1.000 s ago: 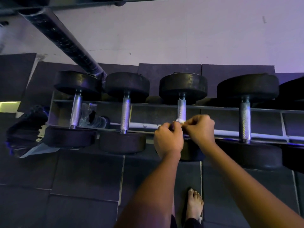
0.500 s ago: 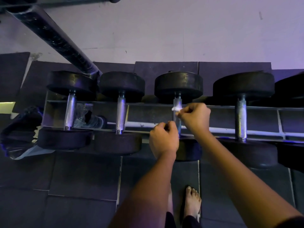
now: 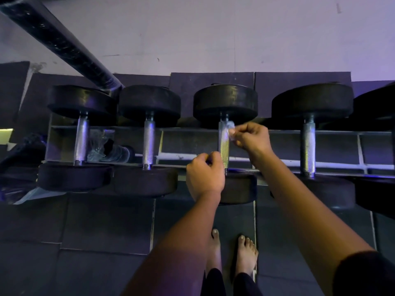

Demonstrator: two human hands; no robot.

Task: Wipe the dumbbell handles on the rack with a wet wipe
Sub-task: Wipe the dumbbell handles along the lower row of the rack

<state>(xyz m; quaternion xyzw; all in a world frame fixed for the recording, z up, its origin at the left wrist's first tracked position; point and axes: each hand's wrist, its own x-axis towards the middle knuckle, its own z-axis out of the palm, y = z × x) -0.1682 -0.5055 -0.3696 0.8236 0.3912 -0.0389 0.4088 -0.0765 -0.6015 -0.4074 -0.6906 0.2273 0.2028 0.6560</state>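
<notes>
Several black dumbbells lie across a low metal rack (image 3: 277, 164), their knurled silver handles pointing away from me. My right hand (image 3: 252, 137) pinches a small crumpled white wet wipe (image 3: 231, 128) against the far end of the third dumbbell handle (image 3: 223, 146), just below its far weight. My left hand (image 3: 205, 174) is curled into a fist beside the near end of that same handle, on its left side, and I see nothing in it. The other handles stand bare at the left (image 3: 81, 141), left of centre (image 3: 148, 142) and right (image 3: 308, 148).
A thick black bar (image 3: 59, 43) slants down from the upper left to the rack's back. Clear plastic wrapping (image 3: 100, 146) lies inside the rack between the two left dumbbells. A dark bag (image 3: 19, 154) sits at the far left. My bare feet (image 3: 245, 253) stand on dark floor mats.
My right hand has carried the wipe up the third handle from its near end to its far end. My left hand let go of the wipe and stayed low beside the handle.
</notes>
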